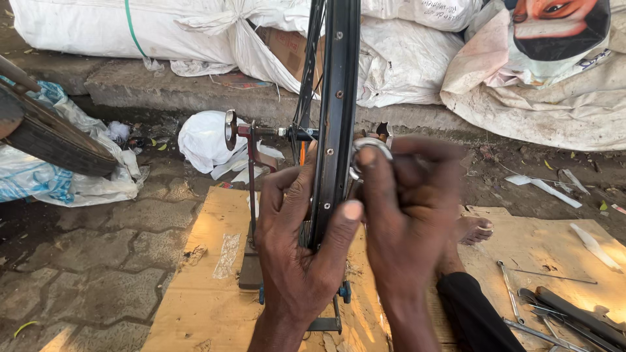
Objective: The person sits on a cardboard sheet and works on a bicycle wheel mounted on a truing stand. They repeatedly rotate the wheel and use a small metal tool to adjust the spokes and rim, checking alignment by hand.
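The rim (337,111) stands upright on edge in the middle of the frame, its long run going from the top edge straight down to the hands, held on an axle in a red stand (251,195) that rises from the cardboard (195,287); the left hand (297,241) wraps the rim's lower part from the left, fingers behind and thumb crossing to the right face, so it is clamped on the rim; the right hand (407,208) sits just right of the rim at centre, slightly higher, curled around a small round metal tool (372,148) that touches or nearly touches the rim's right side; motion blur hides the exact contact. Both hands are at the rim, the left lower, the right nearer the axle line. A bare foot (475,229) rests on the cardboard to the right; loose tools (561,313) lie at lower right; white sacks (404,58) fill the top.
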